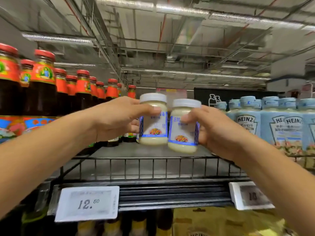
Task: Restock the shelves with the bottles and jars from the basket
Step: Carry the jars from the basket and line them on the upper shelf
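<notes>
As each is gripped, left jar (153,128) upright, right jar (182,133) slightly tilted

The pale blue plastic squeeze bottles (245,123) on the right bear a white crest reading "HEINZ", with Chinese characters beneath it too small to make out. The white electronic price tag (87,203) clipped to the black shelf rail (170,193) reads "12.50". A second white price tag (253,195) further right shows a blurred number beginning with 1. The left white-lidded jar of cream sauce (153,128) and the right white-lidded jar of cream sauce (180,133) have blue-edged labels with Chinese print, blurred beyond reading
</notes>
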The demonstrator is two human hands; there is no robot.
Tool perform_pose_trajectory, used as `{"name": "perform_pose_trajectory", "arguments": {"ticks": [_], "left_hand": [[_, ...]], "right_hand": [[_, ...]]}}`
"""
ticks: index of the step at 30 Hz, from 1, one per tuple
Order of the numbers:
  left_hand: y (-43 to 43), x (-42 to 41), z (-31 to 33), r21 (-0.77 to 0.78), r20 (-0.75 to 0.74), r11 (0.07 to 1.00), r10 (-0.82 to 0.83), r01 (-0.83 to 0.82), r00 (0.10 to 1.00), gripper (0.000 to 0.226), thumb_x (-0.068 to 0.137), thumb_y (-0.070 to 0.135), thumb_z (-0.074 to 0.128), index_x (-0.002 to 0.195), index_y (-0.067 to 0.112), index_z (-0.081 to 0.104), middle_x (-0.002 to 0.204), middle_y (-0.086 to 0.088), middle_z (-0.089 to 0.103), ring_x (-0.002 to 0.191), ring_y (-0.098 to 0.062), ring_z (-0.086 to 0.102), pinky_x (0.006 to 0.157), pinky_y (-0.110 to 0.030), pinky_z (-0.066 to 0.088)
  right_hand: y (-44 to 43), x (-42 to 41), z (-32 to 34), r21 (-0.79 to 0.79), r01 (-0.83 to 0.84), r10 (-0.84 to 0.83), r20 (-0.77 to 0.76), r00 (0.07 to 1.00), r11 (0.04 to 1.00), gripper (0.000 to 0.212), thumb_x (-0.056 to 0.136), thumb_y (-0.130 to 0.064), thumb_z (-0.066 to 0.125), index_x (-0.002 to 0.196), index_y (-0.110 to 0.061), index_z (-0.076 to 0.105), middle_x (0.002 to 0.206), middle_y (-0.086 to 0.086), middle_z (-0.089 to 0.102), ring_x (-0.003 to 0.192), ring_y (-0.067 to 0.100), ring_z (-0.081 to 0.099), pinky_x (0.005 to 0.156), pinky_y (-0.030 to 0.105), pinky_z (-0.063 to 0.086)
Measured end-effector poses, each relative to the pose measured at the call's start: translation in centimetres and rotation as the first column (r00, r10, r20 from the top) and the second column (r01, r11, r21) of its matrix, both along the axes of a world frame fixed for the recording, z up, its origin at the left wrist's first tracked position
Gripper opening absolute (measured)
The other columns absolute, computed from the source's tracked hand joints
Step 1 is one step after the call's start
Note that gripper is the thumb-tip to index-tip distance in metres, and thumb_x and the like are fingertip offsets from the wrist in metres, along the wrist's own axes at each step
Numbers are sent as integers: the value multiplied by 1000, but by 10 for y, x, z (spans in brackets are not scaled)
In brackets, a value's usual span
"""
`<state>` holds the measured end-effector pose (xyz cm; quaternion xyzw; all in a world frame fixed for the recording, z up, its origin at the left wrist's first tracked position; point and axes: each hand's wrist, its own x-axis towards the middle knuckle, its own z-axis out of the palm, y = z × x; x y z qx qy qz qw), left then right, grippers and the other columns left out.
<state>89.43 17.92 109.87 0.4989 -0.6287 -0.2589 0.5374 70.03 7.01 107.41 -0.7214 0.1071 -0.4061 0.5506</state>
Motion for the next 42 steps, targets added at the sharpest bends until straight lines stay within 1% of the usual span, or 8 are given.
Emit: {"name": "perform_pose_trajectory", "arguments": {"ticks": [4, 8, 15, 19, 24, 29, 34, 42], "left_hand": [[-16, 12, 4, 200, 140, 980, -16, -13, 990, 36, 89, 16, 67, 122, 1, 65, 116, -11, 73, 112, -26, 68, 98, -37, 54], [-29, 20, 4, 279, 174, 960, -56, 5, 983, 33, 88, 9, 69, 121, 4, 66, 114, -7, 74, 106, -18, 70, 75, -22, 57], [-47, 24, -5, 347, 320, 929, 10, -127, 947, 39, 85, 16, 75, 123, 15, 66, 115, -1, 74, 98, -10, 68, 69, -18, 53], [-45, 24, -3, 218, 408, 944, 144, -249, 901, 73, 62, 33, 87, 126, 19, 57, 110, -4, 72, 96, -17, 71, 70, -20, 56], [-35, 27, 1, -256, 826, 900, 393, -352, 404, 74, 57, 56, 88, 122, 46, 56, 112, 19, 55, 84, 2, 61, 65, -17, 44], [-48, 25, 1, -324, 838, 898, 419, -299, 351, 61, 60, 48, 90, 113, 39, 62, 106, 19, 60, 86, -2, 62, 71, -22, 51], [-82, 32, 2, -325, 855, 907, 403, -267, 328, 63, 64, 44, 89, 119, 31, 62, 112, 13, 60, 88, -3, 57, 65, -14, 42], [-149, 35, 2, -330, 883, 910, 391, -249, 261, 68, 71, 43, 86, 128, 17, 59, 122, 0, 63, 116, -20, 56, 95, -38, 48]], "right_hand": [[-16, 5, 1, -74, 62, -74, -173, 982, 995, 55, 69, -6, 75, 122, 0, 62, 115, 18, 72, 101, 29, 73, 87, 50, 59], [-30, 1, 2, -198, 134, -195, -332, 923, 971, 48, 69, -10, 85, 112, -1, 66, 107, 13, 75, 103, 22, 73, 88, 42, 56], [-35, 3, 1, -265, 145, -250, -420, 872, 953, 67, 61, -25, 90, 115, 8, 65, 116, 22, 70, 98, 20, 71, 70, 26, 55], [-32, -1, 0, -340, 203, -341, -420, 841, 918, 68, 62, -27, 93, 120, -8, 63, 114, 17, 70, 103, 24, 71, 85, 36, 60], [-21, -12, -3, -829, 264, -630, -130, 766, 493, 75, 59, -46, 91, 126, -35, 59, 117, -15, 60, 111, 4, 56, 93, 24, 47], [-26, -8, 5, -904, 183, -665, -137, 734, 388, 61, 62, -42, 91, 116, -32, 64, 110, -15, 62, 96, 3, 56, 72, 7, 40], [-49, 5, 15, -932, 116, -736, -191, 649, 343, 62, 63, -38, 92, 114, -28, 60, 111, -8, 63, 85, 9, 57, 72, 27, 47], [-94, 44, 33, -971, -67, -906, -238, 351, 229, 71, 63, -36, 94, 121, -18, 56, 114, 4, 62, 87, 21, 52, 64, 30, 44]]}}
